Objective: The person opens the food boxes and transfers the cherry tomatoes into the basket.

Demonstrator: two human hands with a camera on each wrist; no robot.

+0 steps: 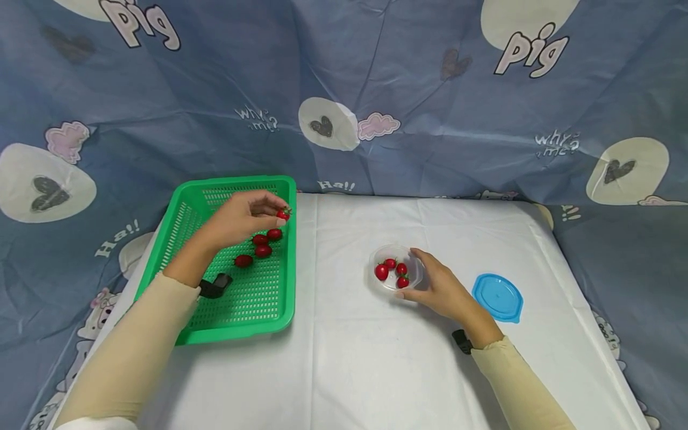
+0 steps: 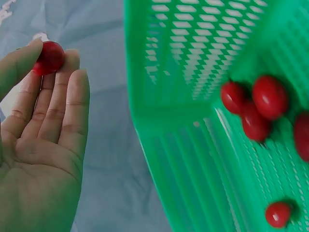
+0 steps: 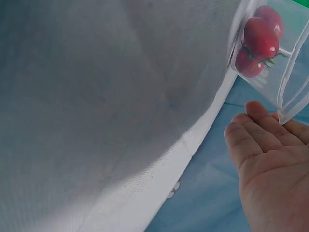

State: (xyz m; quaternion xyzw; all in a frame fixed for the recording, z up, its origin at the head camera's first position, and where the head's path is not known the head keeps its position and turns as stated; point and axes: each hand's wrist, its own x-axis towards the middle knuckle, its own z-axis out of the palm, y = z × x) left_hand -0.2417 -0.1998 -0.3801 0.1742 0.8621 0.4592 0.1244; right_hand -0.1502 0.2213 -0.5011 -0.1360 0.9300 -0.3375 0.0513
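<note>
My left hand (image 1: 236,221) is raised over the right side of a green plastic basket (image 1: 291,269). Its thumb and fingertips pinch one red cherry tomato (image 1: 283,214), which also shows in the left wrist view as a tomato (image 2: 49,58) with the palm turned up to the camera. More cherry tomatoes (image 1: 263,251) lie on the basket floor. My right hand (image 1: 443,289) holds a small clear round tub (image 1: 390,284) by its right side, thumb on the near edge and fingers on the far edge. Several tomatoes (image 3: 261,37) with green stems sit in the tub.
A blue lid (image 1: 497,297) lies flat on the white tablecloth (image 1: 344,358), right of the tub and beyond the right wrist. Behind the table hangs a blue printed cloth (image 1: 408,161). The basket stands at the table's left, close to that cloth.
</note>
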